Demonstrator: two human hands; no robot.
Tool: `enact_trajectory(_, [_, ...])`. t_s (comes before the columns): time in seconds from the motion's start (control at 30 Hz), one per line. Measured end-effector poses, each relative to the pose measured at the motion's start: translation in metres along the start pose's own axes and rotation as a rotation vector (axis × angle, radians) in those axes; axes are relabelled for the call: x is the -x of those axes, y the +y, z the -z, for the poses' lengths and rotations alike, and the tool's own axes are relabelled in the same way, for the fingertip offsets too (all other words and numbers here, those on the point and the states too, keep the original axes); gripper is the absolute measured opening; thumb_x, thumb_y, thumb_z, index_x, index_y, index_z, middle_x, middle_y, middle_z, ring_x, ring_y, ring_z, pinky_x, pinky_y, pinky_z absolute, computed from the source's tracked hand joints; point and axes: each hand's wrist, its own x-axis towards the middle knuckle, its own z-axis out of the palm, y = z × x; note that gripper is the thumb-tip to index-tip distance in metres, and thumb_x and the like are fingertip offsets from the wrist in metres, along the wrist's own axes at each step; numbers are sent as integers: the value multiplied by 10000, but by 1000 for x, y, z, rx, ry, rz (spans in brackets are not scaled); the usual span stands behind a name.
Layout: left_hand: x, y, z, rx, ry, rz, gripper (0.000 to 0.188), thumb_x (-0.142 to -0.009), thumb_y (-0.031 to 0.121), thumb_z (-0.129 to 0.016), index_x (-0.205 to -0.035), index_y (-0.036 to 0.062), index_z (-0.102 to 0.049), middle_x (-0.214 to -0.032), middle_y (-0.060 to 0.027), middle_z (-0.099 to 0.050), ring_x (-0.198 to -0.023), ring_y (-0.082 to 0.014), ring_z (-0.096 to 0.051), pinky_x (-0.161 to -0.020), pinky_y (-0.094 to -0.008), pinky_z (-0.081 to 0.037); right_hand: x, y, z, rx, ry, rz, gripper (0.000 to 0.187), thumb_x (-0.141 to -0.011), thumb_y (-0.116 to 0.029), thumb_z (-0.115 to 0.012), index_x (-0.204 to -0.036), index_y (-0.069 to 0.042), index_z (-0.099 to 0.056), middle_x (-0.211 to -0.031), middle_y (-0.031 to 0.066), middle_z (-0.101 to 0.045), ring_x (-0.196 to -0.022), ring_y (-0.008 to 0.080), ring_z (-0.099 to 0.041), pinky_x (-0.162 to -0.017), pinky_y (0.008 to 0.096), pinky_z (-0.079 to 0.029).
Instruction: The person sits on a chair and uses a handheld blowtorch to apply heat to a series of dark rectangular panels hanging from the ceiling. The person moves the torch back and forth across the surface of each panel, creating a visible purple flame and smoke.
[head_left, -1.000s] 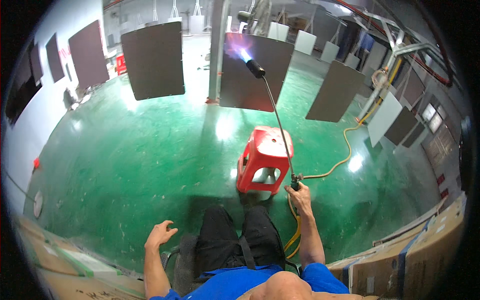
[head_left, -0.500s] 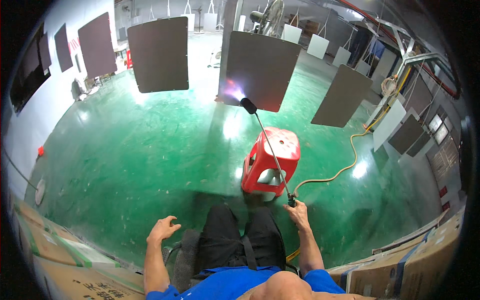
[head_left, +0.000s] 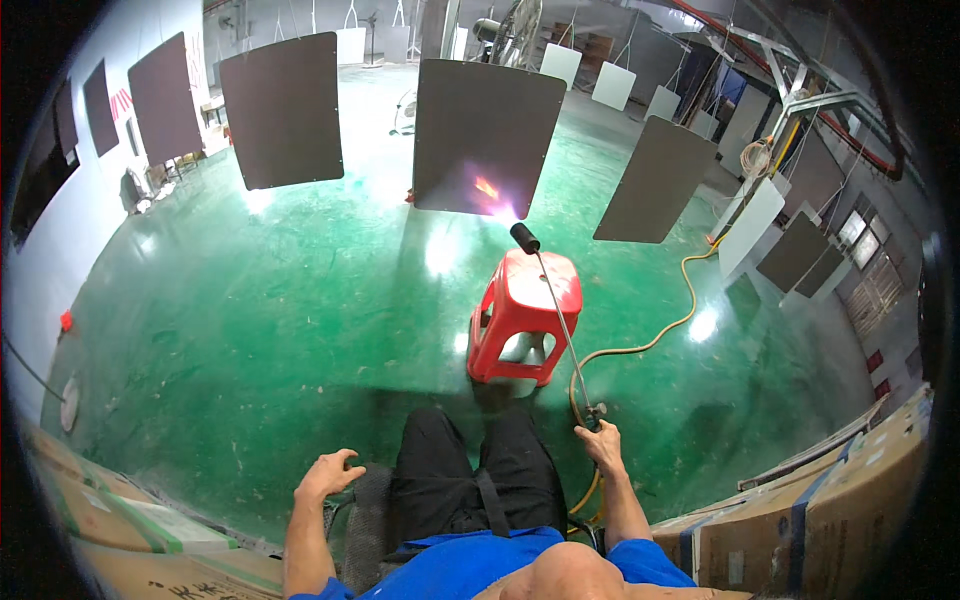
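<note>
My right hand [head_left: 602, 445] is closed round the handle of a long gas torch [head_left: 562, 320]. Its thin metal tube reaches forward past a red plastic stool [head_left: 535, 285] to a black nozzle [head_left: 524, 238]. A purple and orange flame [head_left: 492, 198] streams from the nozzle, up and to the left, at the lower part of a dark hanging panel [head_left: 485, 130]. A yellowish hose [head_left: 640, 349] runs from near the torch's handle across the floor. Beside a grey chair arm [head_left: 368, 505] my left hand [head_left: 328, 474] is empty, its fingers loosely bent and apart.
More dark panels hang on both sides, including one at left [head_left: 283, 112] and one at right [head_left: 655, 180]. Cardboard boxes [head_left: 800, 535] stand at my lower right and lower left. A large fan [head_left: 515, 35] is at the back, above the green floor [head_left: 250, 330].
The torch's nozzle and flame have shifted down and right across the panel, from its lower left towards its lower right. The whole view has swung slightly; my left hand still rests beside the chair arm.
</note>
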Motion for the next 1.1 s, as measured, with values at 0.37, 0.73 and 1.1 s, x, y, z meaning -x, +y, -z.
enact_trajectory(0.37, [15,17,-1,67,19,-90,547,-848,374,-676,-1274,45,-581,-1098,-196,-682,-1040,-334,-652,-919,-415,-502,-4,19,8,6,142,124,342,-749,-282,-796,-767,2,-606,-585,2,-552,-503,102,-486,-481,320,-401])
enact_trajectory(0.73, [6,6,-13,151,33,-189,521,-832,362,-689,-1230,35,-609,-1160,-202,-658,-1094,-356,-622,-935,-426,-490,-14,-47,27,-164,257,213,281,-801,-218,-773,-695,-84,-550,-549,-52,-481,-455,54,-434,-416,259,-334])
enact_trajectory(1.1, [3,4,-18,151,2,-123,517,-823,370,-688,-1232,62,-613,-1136,-193,-668,-1079,-357,-624,-925,-435,-491,8,-107,11,-87,172,236,280,-818,-259,-763,-734,-65,-579,-590,-44,-489,-529,69,-424,-483,287,-338])
